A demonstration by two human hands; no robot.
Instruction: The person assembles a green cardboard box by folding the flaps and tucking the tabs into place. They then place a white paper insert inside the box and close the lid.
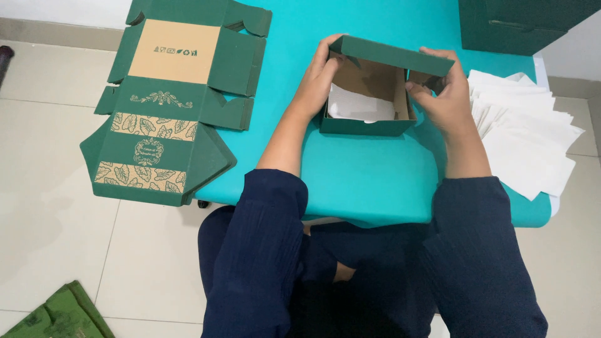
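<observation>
Head view: green box (366,126) between both hands; left fingers (327,57) and right fingers (418,89) clasp its raised lid's (393,55) ends; long axis spans hand to hand.

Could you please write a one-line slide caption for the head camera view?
Left hand and right hand hold a green box with white paper inside on a teal table.

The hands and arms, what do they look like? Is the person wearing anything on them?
Both hands, the left hand and the right hand, are bare: no gloves, rings or watch show. The forearms are bare too. Dark navy sleeves of a finely ribbed fabric are pushed up near the elbows.
</observation>
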